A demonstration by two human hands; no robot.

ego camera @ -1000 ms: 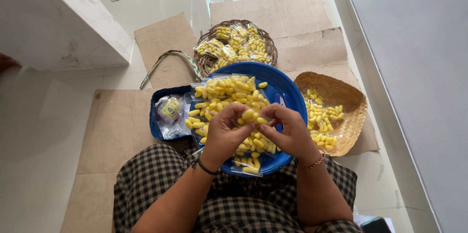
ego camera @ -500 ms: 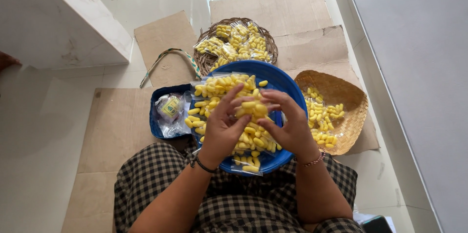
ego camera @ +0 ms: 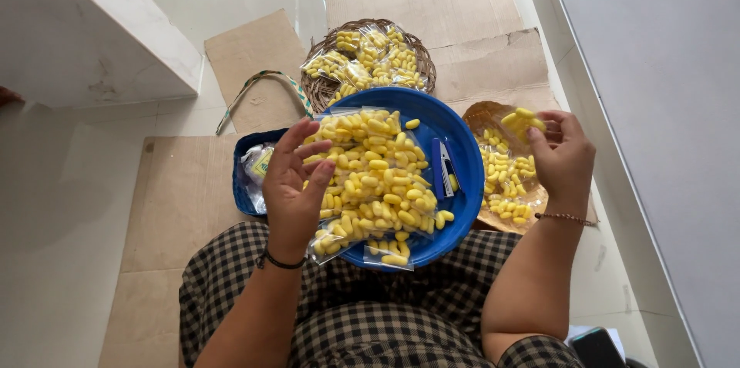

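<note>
From the head camera, the right hand (ego camera: 561, 154) is raised over a shallow woven tray (ego camera: 487, 115) and pinches a small clear packet of yellow pellets (ego camera: 522, 121) between its fingertips; loose yellow pellets (ego camera: 505, 183) lie in that tray just below the palm. A thin bracelet (ego camera: 565, 218) circles its wrist.

The left hand (ego camera: 297, 183) hovers open, fingers spread and slightly curled, holding nothing, over the left side of a round blue basin (ego camera: 462, 144). Just to its right, and partly under its fingers, the basin is heaped with clear packets of yellow pellets (ego camera: 378, 175); a blue stapler (ego camera: 442, 168) lies on the basin's far side, between the two hands. A dark band (ego camera: 279, 263) sits on the left wrist.

Just behind the left hand is a dark blue basket (ego camera: 245, 194) with plastic wrappers in it. Beyond both hands, a round wicker basket (ego camera: 368, 56) holds more filled packets. The basin rests on the person's lap, on a checked cloth (ego camera: 370, 314). Flattened cardboard sheets (ego camera: 439, 10) cover the floor around.
</note>
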